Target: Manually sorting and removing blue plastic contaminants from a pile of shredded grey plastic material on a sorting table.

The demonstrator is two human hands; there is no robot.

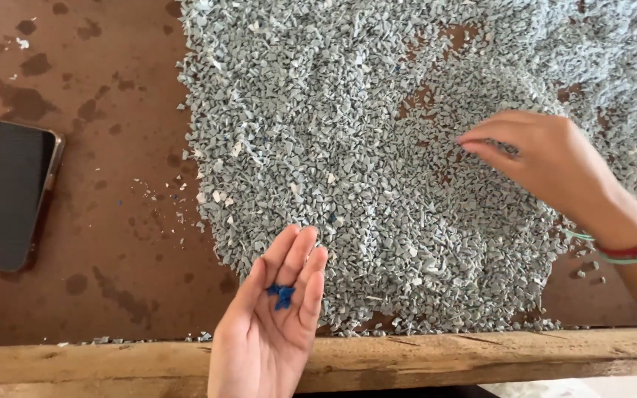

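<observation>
Few blue chips (pixel 282 295) | cupped left hand (pixel 278 317) | right hand (pixel 532 158) fingering grey granules (pixel 318 133)

One phone (pixel 9 193), one heap of grey plastic chips (pixel 377 162), few blue chips (pixel 282 295), two hands, two wrist bands (pixel 632 250).

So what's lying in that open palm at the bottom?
A few small blue chips lie in the cupped left hand, held palm up at the edge of the grey chip pile. Anything beneath the hand is hidden.
</observation>
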